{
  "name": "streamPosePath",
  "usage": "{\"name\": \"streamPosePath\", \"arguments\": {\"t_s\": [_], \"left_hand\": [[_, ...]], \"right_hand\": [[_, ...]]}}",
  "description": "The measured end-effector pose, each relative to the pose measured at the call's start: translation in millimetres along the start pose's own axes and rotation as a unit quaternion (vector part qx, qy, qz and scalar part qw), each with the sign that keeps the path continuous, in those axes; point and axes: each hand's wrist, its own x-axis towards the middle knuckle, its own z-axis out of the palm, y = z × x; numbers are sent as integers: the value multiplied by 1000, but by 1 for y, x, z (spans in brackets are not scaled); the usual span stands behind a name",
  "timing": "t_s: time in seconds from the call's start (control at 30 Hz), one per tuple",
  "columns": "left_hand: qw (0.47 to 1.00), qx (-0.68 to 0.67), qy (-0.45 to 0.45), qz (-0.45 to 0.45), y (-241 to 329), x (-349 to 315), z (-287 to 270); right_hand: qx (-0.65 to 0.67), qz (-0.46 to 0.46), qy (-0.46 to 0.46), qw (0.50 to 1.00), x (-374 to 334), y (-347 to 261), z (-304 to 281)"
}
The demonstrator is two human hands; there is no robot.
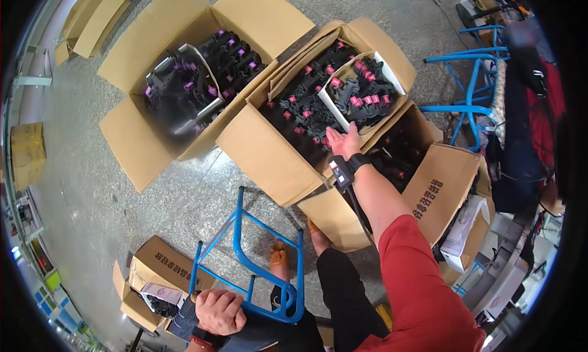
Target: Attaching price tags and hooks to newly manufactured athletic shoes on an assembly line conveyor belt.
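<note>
My right hand (345, 142) is stretched out, palm up and fingers apart, at the near edge of an open carton. That carton (269, 147) holds many small black parts with pink tags (306, 113). Inside it sits a smaller white box (334, 111) of the same kind of parts, just beyond my fingertips. My left hand (219, 312) is closed around the edge of a tipped stool with a blue tube frame (239, 238) and a dark seat (260, 333). The stool's legs point away from me. What my left fingers wrap underneath is partly hidden.
Another open carton (144, 131) at the far left holds black parts with purple tags. A third carton (435, 193) stands right of my arm, a smaller one (165, 260) at lower left. Blue-legged stools (468, 107) and a seated person (542, 119) are at the right.
</note>
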Motion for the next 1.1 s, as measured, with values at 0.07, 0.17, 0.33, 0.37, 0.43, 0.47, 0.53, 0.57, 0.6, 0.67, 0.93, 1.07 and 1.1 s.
{"name": "streamPosePath", "arguments": {"t_s": [0.07, 0.17, 0.33, 0.37, 0.43, 0.47, 0.53, 0.57, 0.6, 0.67, 0.93, 1.07, 1.1], "left_hand": [[1000, 21, 3, -9, 1, -1, 2], [999, 29, 3, -18, 5, 1, 3], [999, 35, -11, -13, 6, 3, 4], [999, 38, -15, -11, 6, 4, 2], [999, 47, -16, -8, 10, 5, 0], [999, 52, -14, -2, 11, 6, 0], [998, 64, -14, -3, 12, 1, -1], [997, 74, -12, 0, 13, -1, 1], [997, 78, -16, 2, 11, -4, 4], [995, 91, -30, 0, 11, -9, 8], [990, 133, -51, -11, 10, -11, 6], [978, 190, -73, 36, -1, -21, 7], [977, 195, -57, 67, 4, -13, 11]], "right_hand": [[44, 15, 3, 999, -6, 4, 15], [13, -29, -4, 999, 4, 2, 18], [160, -3, 2, 987, 16, -18, 12], [135, -7, -7, 991, 9, -21, 8], [95, 3, -22, 995, -4, -26, 2], [82, 5, -39, 996, -12, -30, -4], [-14, 26, -56, 998, -55, -19, 2], [-55, 24, -77, 995, -76, -15, -2], [-87, 42, -90, 991, -97, -12, -6], [-145, 91, -80, 982, -149, -6, -21], [-160, 127, -107, 973, -447, -3, -143], [-200, 50, -24, 978, -606, -16, -215], [-225, 36, 12, 974, -651, -29, -219]]}}
